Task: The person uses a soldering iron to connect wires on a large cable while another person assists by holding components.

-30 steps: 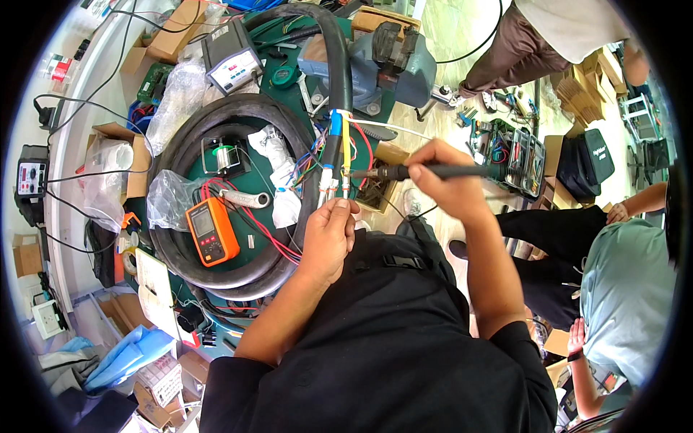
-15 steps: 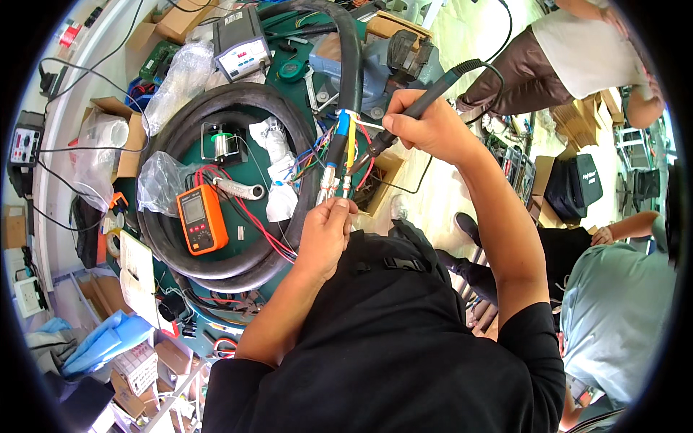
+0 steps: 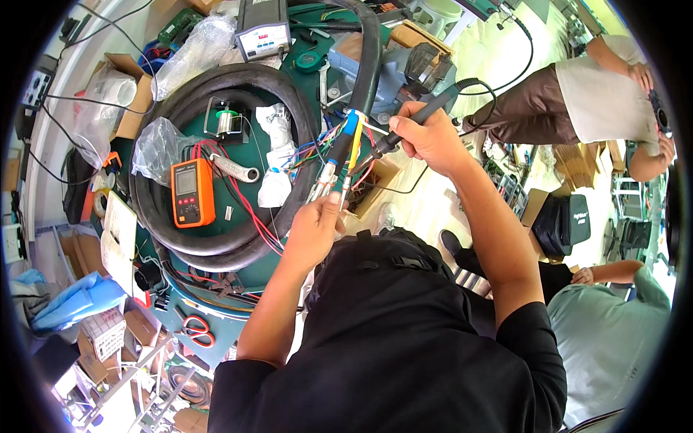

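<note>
My right hand [image 3: 426, 137] grips a black soldering iron [image 3: 408, 130] by its handle, tip pointing down-left at a bundle of coloured wires [image 3: 343, 155] that fans out of a thick black cable [image 3: 368, 58]. My left hand [image 3: 317, 224] pinches the lower ends of those wires, just below the iron's tip. The iron's black cord [image 3: 498, 86] loops away to the upper right. The wires hang over the edge of a green workbench [image 3: 216, 339].
An orange multimeter [image 3: 192, 193] with red and black leads lies inside a coiled black hose [image 3: 289, 94]. A grey soldering station [image 3: 263, 32], a solder spool [image 3: 225, 121], plastic bags, boxes and red-handled scissors [image 3: 196, 328] crowd the bench. Other people stand and sit at the right [image 3: 599, 94].
My right hand has lifted the soldering iron and swung it from lying across to pointing down-left at the wires. My left hand has stayed on the wire ends. The view has shifted.
</note>
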{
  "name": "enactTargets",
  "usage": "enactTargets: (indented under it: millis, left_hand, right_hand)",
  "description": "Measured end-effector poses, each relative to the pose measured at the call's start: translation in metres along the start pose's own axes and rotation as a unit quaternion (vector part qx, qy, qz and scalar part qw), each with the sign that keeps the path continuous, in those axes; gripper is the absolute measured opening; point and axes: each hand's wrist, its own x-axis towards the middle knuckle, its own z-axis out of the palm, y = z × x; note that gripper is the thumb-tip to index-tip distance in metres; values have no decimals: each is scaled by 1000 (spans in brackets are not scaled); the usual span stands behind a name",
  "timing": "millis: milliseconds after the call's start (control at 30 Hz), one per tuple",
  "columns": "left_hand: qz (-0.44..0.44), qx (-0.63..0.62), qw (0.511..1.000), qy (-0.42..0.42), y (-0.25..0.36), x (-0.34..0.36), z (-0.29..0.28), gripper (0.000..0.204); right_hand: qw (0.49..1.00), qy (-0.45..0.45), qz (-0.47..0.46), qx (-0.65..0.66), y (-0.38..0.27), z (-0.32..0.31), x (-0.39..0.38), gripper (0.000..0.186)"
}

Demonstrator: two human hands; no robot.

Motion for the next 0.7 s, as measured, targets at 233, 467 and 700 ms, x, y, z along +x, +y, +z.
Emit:
enactTargets:
  millis: [233, 467, 700]
  left_hand:
    - [67, 73, 986, 131, 5, -15, 4, 33]
    - [107, 137, 967, 185, 6, -19, 20, 15]
    - [94, 97, 968, 211, -9, -12, 35, 20]
  right_hand:
    - [999, -5, 29, 27, 14, -8, -1, 21]
    - [999, -12, 26, 42, 21, -9, 2, 23]
    - [1000, -12, 23, -2, 18, -7, 5, 26]
